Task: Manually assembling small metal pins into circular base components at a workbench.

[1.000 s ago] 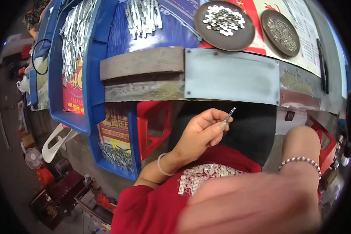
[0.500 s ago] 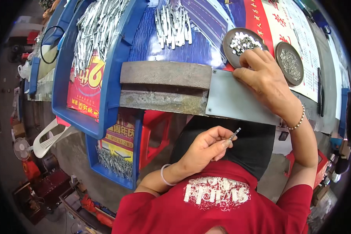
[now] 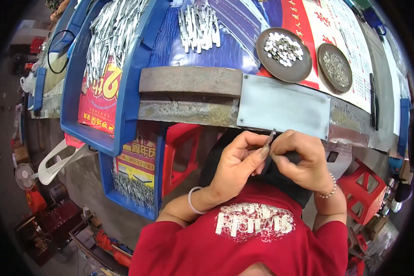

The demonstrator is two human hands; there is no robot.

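My left hand (image 3: 238, 162) pinches a slim, silvery metal piece (image 3: 271, 138) between thumb and fingers, its tip pointing up and away. My right hand (image 3: 303, 158) is beside it, thumb and forefinger closed near the tip of the metal piece. Whatever the right fingers hold, if anything, is too small to make out. Both hands are above my lap, just in front of the bench edge. Beyond them on the bench is a brown dish (image 3: 263, 56) of small white and dark round bits. Next to it, a second brown dish (image 3: 322, 69) has tiny metal pieces.
A grey plate (image 3: 285, 108) is fixed at the bench edge, beside a wooden block (image 3: 191, 87). Similar metal strips (image 3: 199, 28) lie in a pile. At left is a blue bin (image 3: 129, 99) of strips, with another blue bin (image 3: 106, 184) lower. Red stools (image 3: 364, 191) stand at both sides.
My right hand has come back from the dish of round bits to meet my left hand over my lap. The left hand has moved slightly up, still pinching the metal piece.
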